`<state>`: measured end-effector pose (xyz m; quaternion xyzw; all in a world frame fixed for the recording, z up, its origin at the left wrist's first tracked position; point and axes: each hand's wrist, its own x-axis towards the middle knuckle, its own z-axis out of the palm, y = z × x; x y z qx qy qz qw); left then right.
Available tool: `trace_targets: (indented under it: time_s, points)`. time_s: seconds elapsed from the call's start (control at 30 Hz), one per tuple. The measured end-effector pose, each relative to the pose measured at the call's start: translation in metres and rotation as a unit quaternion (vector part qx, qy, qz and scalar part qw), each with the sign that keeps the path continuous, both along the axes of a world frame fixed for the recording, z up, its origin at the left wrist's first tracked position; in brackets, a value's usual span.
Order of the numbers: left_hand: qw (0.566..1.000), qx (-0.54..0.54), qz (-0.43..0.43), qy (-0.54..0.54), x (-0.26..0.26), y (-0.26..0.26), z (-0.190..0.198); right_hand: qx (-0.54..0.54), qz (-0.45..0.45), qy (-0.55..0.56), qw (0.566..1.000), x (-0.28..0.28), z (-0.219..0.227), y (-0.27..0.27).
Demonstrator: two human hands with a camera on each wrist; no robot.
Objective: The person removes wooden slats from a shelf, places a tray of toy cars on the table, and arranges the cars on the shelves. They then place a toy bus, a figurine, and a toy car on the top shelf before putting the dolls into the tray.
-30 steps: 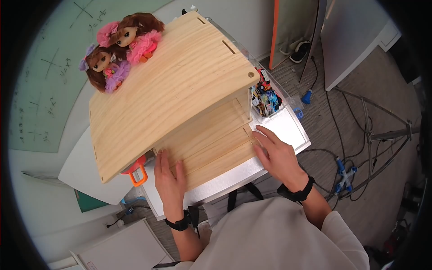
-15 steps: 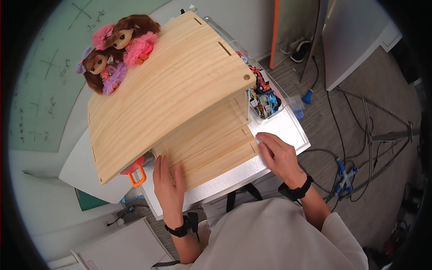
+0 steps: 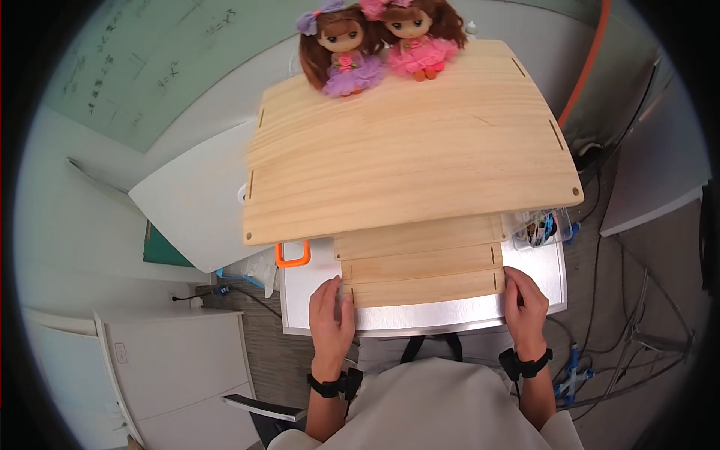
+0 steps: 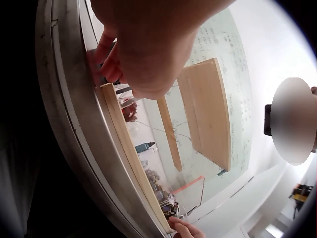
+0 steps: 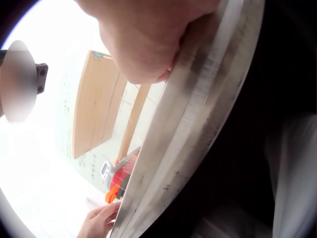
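A wooden stand has a broad, curved top board (image 3: 420,150) and narrower slotted boards below it. The front lower board (image 3: 424,292) lies over the metal-topped table (image 3: 442,322). My left hand (image 3: 331,319) rests at this board's left end, fingers pointing forward and thumb near the slot. At the opposite end, my right hand (image 3: 527,307) touches the corner with its fingertips. Each wrist view shows the other hand at the far end of the board: right hand (image 4: 183,228) and left hand (image 5: 101,220). Both nearer hands' fingertips are mostly hidden.
Two dolls, one in a purple dress (image 3: 352,71) and one in pink (image 3: 422,52), sit on the top board's back edge. A clear bin of small toys (image 3: 541,227) stands right of the stand. An orange handle (image 3: 294,255) sticks out at left. Cables (image 3: 592,300) run along the floor.
The head view has turned left, so the stand now appears squarer and more central. My right hand has shifted slightly outward and forward to the board's end; my left hand stays at its end.
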<state>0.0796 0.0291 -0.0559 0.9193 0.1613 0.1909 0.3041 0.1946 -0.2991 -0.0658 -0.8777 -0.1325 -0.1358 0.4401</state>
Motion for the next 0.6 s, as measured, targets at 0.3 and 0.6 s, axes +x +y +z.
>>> trace_targets:
  time_s: [0.3,0.6]
  points:
    - [0.998,0.028,-0.047,-0.02,-0.01,-0.006,-0.001,-0.007,0.015,0.009,1.0,-0.005,-0.005,-0.006]
    - [0.997,0.044,-0.029,0.055,-0.035,0.0,0.001,0.011,0.008,0.023,1.0,-0.004,-0.005,-0.004]
